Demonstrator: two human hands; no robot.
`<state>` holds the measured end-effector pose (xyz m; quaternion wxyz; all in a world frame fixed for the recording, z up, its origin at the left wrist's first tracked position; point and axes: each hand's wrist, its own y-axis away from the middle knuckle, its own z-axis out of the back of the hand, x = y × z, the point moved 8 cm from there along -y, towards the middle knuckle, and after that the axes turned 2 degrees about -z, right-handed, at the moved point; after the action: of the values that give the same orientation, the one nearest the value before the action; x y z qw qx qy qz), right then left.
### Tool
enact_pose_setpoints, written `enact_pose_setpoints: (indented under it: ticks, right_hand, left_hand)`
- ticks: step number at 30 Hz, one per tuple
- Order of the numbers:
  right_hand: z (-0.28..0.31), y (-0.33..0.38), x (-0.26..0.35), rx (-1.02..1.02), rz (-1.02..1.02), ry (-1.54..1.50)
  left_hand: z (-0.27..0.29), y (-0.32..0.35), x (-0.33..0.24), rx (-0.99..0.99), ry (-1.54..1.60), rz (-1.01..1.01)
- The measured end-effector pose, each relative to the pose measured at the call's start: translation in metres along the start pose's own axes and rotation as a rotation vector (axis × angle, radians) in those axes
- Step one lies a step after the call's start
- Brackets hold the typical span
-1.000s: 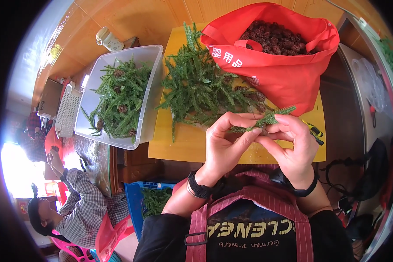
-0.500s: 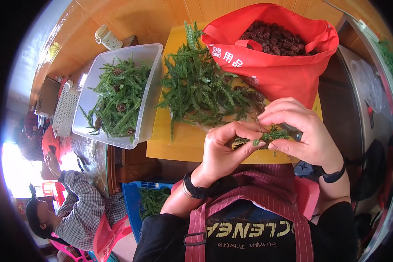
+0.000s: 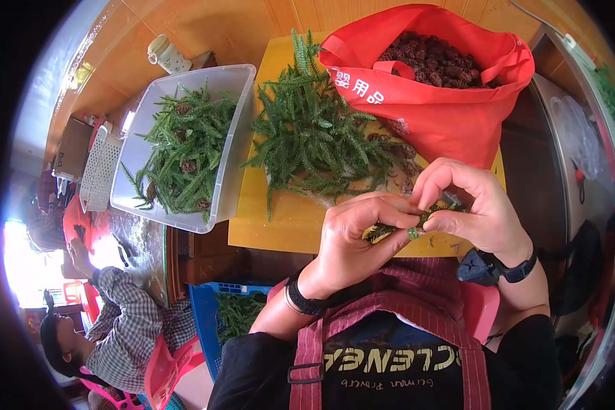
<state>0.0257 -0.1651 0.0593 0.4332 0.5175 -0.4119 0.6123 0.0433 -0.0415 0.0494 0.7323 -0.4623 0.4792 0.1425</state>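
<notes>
Between my two hands, above the near edge of the yellow table (image 3: 294, 232), is a small green artificial pine sprig (image 3: 383, 232). My left hand (image 3: 362, 229) pinches the sprig from the left. At its other end my right hand (image 3: 468, 205) is closed, thumb and forefinger pressed together on it. The fingers cover much of the sprig, so whether a cone is on it I cannot tell. Just beyond my hands lies a heap of loose pine sprigs (image 3: 307, 130), with a few brown pine cones (image 3: 403, 154) at its right side.
A red cloth bag (image 3: 444, 119) full of pine cones (image 3: 434, 60) stands at the back right. To the left sits a clear plastic bin (image 3: 229, 154) of sprigs with cones. Below it is a blue basket (image 3: 205, 307) holding greenery. Another person (image 3: 126, 314) sits at far left.
My right fingers have come down and closed nearer the left hand. The thin wire that stood up between my hands no longer shows.
</notes>
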Motion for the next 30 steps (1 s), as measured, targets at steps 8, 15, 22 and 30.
enact_pose_setpoints:
  ticks: [8, 15, 22, 30]
  right_hand:
    - [0.002, -0.001, 0.013, 0.030, 0.181, 0.120]
    - [0.001, 0.010, 0.028, -0.194, 0.400, 0.435]
    - [-0.001, 0.020, 0.023, -0.195, 0.474, 0.381]
    - [-0.003, 0.019, 0.032, 0.012, 0.452, 0.473]
  left_hand:
    - [-0.003, 0.006, 0.012, -0.003, 0.181, 0.202]
    - [0.001, -0.001, -0.002, -0.041, -0.151, -0.041]
    - [-0.005, 0.010, 0.023, -0.056, 0.332, 0.319]
    - [-0.011, 0.013, 0.031, 0.023, 0.510, 0.439]
